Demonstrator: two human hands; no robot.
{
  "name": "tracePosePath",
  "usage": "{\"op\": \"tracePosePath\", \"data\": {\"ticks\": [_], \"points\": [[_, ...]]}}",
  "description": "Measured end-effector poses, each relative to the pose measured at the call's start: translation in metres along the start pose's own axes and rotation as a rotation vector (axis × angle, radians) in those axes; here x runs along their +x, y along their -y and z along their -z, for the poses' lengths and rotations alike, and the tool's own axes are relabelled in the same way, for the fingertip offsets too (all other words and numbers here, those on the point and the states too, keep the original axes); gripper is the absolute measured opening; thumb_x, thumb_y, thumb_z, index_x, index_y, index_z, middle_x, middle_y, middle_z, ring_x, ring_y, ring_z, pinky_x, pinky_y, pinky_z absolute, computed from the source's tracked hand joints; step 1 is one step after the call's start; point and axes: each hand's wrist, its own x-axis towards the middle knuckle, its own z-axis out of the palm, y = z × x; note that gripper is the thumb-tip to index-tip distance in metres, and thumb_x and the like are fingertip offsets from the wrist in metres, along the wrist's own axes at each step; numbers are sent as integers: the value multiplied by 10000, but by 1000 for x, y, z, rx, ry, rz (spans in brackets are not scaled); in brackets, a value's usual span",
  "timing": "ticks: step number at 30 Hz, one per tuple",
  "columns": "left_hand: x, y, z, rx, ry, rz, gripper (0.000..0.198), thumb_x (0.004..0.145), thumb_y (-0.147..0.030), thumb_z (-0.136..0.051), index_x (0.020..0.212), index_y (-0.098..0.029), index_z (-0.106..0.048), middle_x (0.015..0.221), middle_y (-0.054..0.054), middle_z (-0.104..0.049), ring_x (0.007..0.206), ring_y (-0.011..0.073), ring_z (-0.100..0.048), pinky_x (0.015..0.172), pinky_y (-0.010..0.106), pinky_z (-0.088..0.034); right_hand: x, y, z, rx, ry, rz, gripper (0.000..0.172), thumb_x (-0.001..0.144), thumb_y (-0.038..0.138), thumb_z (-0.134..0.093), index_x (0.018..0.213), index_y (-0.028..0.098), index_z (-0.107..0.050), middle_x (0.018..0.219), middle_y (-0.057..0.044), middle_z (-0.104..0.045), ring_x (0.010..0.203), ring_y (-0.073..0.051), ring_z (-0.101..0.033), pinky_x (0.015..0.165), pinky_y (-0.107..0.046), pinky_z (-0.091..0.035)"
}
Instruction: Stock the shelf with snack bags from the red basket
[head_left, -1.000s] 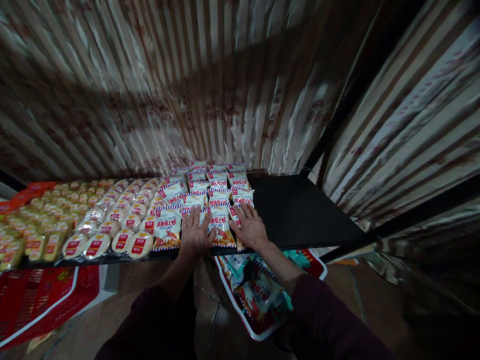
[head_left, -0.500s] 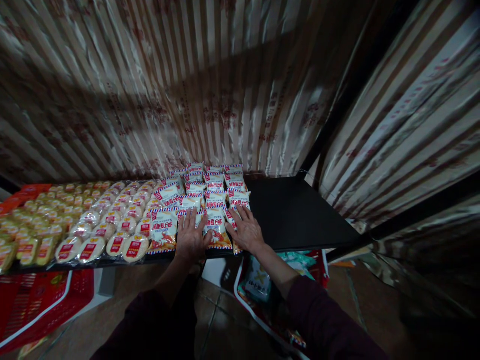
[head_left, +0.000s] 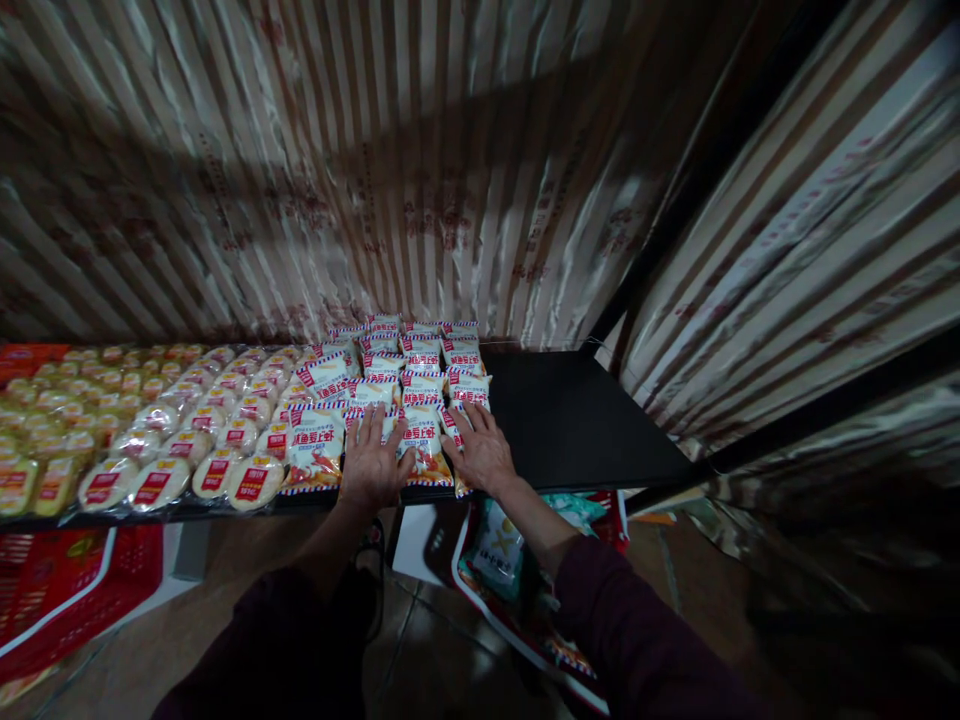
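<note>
On shelf (head_left: 592, 420), L hand (head_left: 369, 462), R hand (head_left: 484, 455) flat on snack packs (head_left: 420, 440)

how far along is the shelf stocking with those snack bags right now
Done: round cakes fill the shelf's left part, and rows of white snack bags sit beside them. In hand: the left hand and right hand lie flat on the front bags. Left: the shelf is bare on the right, and the basket below holds more packets.
</note>
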Motion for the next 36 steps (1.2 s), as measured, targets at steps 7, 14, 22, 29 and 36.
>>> {"op": "tracePosePath", "data": {"ticks": [7, 14, 22, 29, 36], "points": [[-2, 2, 0, -15, -15, -19, 460, 878, -427, -483, 1280, -230, -591, 1474, 142, -425, 1388, 351, -335, 1105, 536, -271, 1, 2, 5, -11, 40, -18, 573, 903, 499, -418, 1420, 253, -423, 1542, -53, -331, 1408, -274, -241, 1093, -437, -323], [-1, 3, -2, -10, -17, -21, 462, 871, -426, -491, 1279, -235, -593, 1480, 140, -416, 1389, 352, -333, 1107, 539, -268, 0, 2, 3, 13, 4, -13, 556, 902, 482, -427, 1407, 250, -443, 1526, -54, -362, 1406, -269, -250, 1098, -426, -322], [-1, 2, 0, 19, 15, -10, 458, 870, -438, -496, 1269, -239, -600, 1475, 146, -422, 1381, 352, -350, 1102, 540, -280, -1, 3, 3, 31, -9, -6, 546, 906, 479, -421, 1399, 248, -457, 1522, -64, -365, 1401, -275, -255, 1092, -432, -326], [0, 3, -2, 15, -4, -13, 463, 864, -443, -510, 1268, -239, -606, 1472, 157, -423, 1376, 356, -359, 1103, 530, -280, -1, 4, 3, 25, -24, -11, 544, 903, 475, -426, 1393, 242, -466, 1526, -66, -360, 1403, -276, -252, 1088, -437, -329], [0, 3, -1, 1, 17, 3, 459, 864, -443, -514, 1268, -246, -604, 1481, 142, -412, 1381, 350, -352, 1104, 530, -281, -1, 4, 3, 14, -18, -14, 542, 904, 469, -419, 1397, 246, -460, 1520, -62, -371, 1403, -268, -254, 1091, -425, -323]]}}
